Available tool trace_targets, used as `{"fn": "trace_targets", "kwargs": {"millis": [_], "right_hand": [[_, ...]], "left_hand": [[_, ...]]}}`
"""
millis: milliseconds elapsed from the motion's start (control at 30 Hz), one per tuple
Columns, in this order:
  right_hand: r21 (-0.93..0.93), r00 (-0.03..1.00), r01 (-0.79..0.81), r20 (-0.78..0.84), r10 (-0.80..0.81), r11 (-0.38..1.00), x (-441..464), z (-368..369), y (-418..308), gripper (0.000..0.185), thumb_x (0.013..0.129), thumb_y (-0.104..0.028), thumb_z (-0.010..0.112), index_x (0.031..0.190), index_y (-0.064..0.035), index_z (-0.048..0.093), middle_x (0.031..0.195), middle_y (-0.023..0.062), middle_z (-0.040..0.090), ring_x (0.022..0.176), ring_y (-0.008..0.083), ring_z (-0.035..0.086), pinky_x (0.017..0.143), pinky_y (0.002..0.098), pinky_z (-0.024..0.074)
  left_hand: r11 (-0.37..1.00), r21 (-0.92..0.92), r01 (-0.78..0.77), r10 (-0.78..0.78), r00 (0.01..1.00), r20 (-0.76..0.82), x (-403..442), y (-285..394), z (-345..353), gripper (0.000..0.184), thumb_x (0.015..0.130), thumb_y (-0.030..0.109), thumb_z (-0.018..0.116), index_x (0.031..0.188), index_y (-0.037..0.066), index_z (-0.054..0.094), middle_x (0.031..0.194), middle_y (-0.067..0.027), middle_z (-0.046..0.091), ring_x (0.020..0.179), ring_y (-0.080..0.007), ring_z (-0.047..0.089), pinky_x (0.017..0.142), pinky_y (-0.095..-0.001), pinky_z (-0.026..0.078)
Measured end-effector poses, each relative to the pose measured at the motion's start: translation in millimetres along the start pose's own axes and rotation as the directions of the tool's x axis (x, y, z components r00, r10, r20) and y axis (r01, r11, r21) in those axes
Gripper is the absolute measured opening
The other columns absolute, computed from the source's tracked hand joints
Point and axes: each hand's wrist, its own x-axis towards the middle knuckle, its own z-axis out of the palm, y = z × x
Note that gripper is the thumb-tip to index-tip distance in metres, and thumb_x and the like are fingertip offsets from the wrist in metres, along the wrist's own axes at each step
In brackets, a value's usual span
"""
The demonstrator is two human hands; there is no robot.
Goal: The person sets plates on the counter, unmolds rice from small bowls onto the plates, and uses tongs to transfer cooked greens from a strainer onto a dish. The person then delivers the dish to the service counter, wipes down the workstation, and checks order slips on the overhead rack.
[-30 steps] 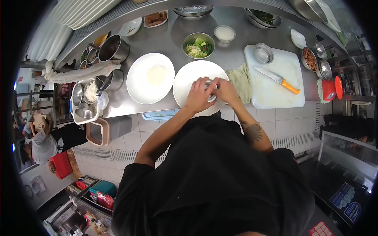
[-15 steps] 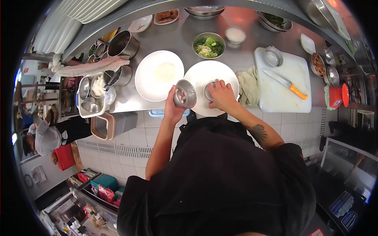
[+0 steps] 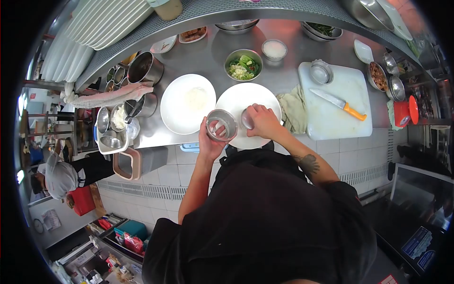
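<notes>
My left hand (image 3: 211, 144) is wrapped round a metal bowl (image 3: 221, 125), tilted so that several pale pinkish pieces (image 3: 218, 128) show inside. My right hand (image 3: 261, 120) grips a small round metal cup (image 3: 246, 119) above the right white plate (image 3: 236, 99). The cup is tipped toward the bowl, its inside partly hidden by my fingers. The bowl overlaps the near left rim of that plate. On the left white plate (image 3: 175, 113), beside it, lies a thin pale round layer (image 3: 195, 98).
A bowl of greens and chopped garlic (image 3: 243, 65) stands behind the plates, near a bowl of white grains (image 3: 274, 49). To the right are a cloth (image 3: 293, 111) and a white cutting board (image 3: 331, 125) with an orange-handled knife (image 3: 347, 108). A plate shelf (image 3: 198, 21) overhangs the back.
My right hand has lifted and tilted the small metal cup, which earlier sat flatter on the right plate. The bowl in my left hand now faces me more. The view has shifted slightly.
</notes>
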Motion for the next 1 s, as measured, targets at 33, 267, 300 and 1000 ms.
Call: {"fn": "trace_targets", "kwargs": {"millis": [33,267,300,1000], "right_hand": [[0.065,0.999,-0.027,0.019,0.026,0.998,0.8,-6.4,-0.5,0.069,0.059,-0.029,0.078,0.116,-0.0045,0.049,0.121,0.0186,0.052,0.114,0.0367,0.051,0.090,0.0469,0.0439],[0.326,0.968,0.192,-0.220,-0.123,0.926,-24.1,-84.0,-29.7,0.059,0.068,-0.032,0.078,0.113,-0.0039,0.052,0.121,0.0188,0.054,0.112,0.0377,0.053,0.090,0.0448,0.0452],[0.308,0.966,0.170,-0.239,-0.097,0.936,-28.8,-88.6,-25.6,0.059,0.068,-0.032,0.078,0.113,-0.0039,0.052,0.121,0.0188,0.054,0.112,0.0377,0.053,0.090,0.0448,0.0452],[0.476,0.460,-0.290,-0.691,0.557,0.830,-42.0,-143.5,255.2,0.031,0.087,-0.029,0.066,0.091,0.0014,0.061,0.073,0.0145,0.064,0.062,0.0216,0.058,0.061,0.0353,0.0479]], "left_hand": [[1.000,0.002,0.001,-0.001,1.000,-0.002,-0.1,-0.2,-0.7,0.057,0.093,0.057,0.043,0.127,0.010,0.046,0.127,-0.0181,0.049,0.118,-0.0322,0.050,0.094,-0.0548,0.046],[0.985,0.029,0.169,-0.166,0.984,-0.067,12.5,-15.2,36.2,0.055,0.096,0.055,0.037,0.130,0.013,0.047,0.127,-0.0137,0.052,0.120,-0.0320,0.051,0.097,-0.0579,0.044],[0.976,0.058,0.209,-0.212,0.975,0.058,17.6,-21.7,50.4,0.058,0.095,0.057,0.035,0.134,0.014,0.044,0.131,-0.0137,0.050,0.122,-0.0336,0.049,0.098,-0.0587,0.042],[-0.678,0.732,-0.070,0.086,0.981,0.173,365.5,-27.4,236.4,0.114,0.056,0.053,0.079,0.146,0.008,0.025,0.145,-0.0254,0.033,0.134,-0.0463,0.030,0.107,-0.0557,0.030]]}}
